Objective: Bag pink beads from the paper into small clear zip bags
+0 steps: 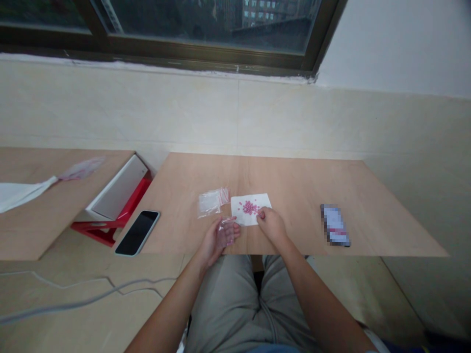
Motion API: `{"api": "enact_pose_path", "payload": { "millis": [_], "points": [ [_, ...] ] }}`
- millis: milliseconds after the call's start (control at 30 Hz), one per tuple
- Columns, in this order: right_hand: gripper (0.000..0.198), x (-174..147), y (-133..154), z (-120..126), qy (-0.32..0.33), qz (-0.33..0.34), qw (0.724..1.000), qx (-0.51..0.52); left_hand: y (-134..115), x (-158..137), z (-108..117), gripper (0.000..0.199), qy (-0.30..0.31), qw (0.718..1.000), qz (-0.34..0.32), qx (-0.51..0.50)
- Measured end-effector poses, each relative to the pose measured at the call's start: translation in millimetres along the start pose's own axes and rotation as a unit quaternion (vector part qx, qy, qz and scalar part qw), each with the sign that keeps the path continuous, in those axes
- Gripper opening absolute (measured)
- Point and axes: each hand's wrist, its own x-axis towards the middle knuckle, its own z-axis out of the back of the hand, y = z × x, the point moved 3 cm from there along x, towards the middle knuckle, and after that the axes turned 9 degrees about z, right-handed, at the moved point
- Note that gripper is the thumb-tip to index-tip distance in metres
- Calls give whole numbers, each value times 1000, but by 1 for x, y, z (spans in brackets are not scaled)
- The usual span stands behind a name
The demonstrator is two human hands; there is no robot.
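Note:
A small clear plastic bag (224,233) lies in my left hand (212,241), with my fingers curled around it at the near edge of the table. My right hand (272,226) is closed in a pinch over the right side of a white sheet of paper (263,198). Whatever sits between its fingertips is too small to make out. Many small pink beads (250,208) are gathered loosely on the paper, just left of my right fingertips. Beyond my left hand, a stack of clear zip bags (210,203) rests flat beside the paper.
On the wooden table (294,181), a dark-screened phone (138,233) lies at the left edge and a blurred-out phone (334,225) to the right. Another wooden table (33,235) stands left, past a red and white stool-like object (121,206). Cables (88,297) cross the floor.

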Motion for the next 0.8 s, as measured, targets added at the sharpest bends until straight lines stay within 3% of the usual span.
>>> {"api": "enact_pose_path", "payload": {
  "millis": [167, 333, 433, 567, 667, 800],
  "points": [
    [11, 1, -8, 1, -36, -21, 994, 98, -1, 1, 2, 45, -1, 1000, 4, -11],
    [20, 9, 4, 6, -112, -89, 934, 328, 2, 2, 1, 43, 0, 1000, -4, 6],
    [22, 16, 30, 9, -69, -62, 914, 394, 5, 1, -1, 40, 1, 999, -15, 41],
    [17, 20, 57, 10, 54, 52, 939, 335, 6, 0, -2, 40, 5, 997, -28, 69],
    [21, 16, 44, 14, 27, 25, 951, 308, 4, 0, -1, 43, 1, 998, -29, 62],
    [22, 7, 5, 16, -7, -15, 976, 215, 3, 1, 0, 46, -2, 999, -22, 42]
  ]
}}
